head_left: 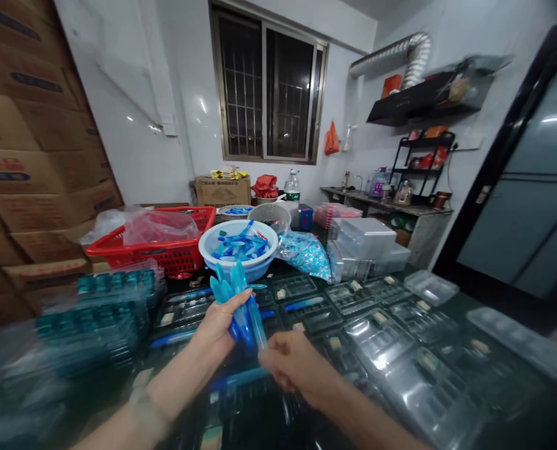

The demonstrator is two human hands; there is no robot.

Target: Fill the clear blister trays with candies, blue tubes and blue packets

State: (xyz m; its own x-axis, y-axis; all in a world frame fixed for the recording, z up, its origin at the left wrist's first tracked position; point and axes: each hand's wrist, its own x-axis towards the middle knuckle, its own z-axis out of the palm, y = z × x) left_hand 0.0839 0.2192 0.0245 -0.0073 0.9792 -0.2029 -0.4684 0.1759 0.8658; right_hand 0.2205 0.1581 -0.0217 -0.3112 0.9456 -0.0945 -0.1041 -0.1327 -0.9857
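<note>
My left hand (222, 322) is wrapped round a bundle of blue pens (231, 284), pale blue at the upper ends and darker below. My right hand (287, 359) pinches the lower end of one light blue pen (256, 320) at the bundle's right side. Under both hands lie clear plastic blister trays (306, 315), several with a single blue pen (304, 304) and a small pale block (298, 327) in them. Just beyond the bundle, a white basin (205, 250) holds a heap of more blue pens (243, 245). Motion blurs the nearest trays and my right fingertips.
A red basket (142, 253) with plastic film stands left of the basin, behind stacked teal-filled trays (95, 312). Right of the basin are a bag of small blue pieces (306, 253) and clear boxes (365, 237). Cartons (29, 187) rise along the left wall.
</note>
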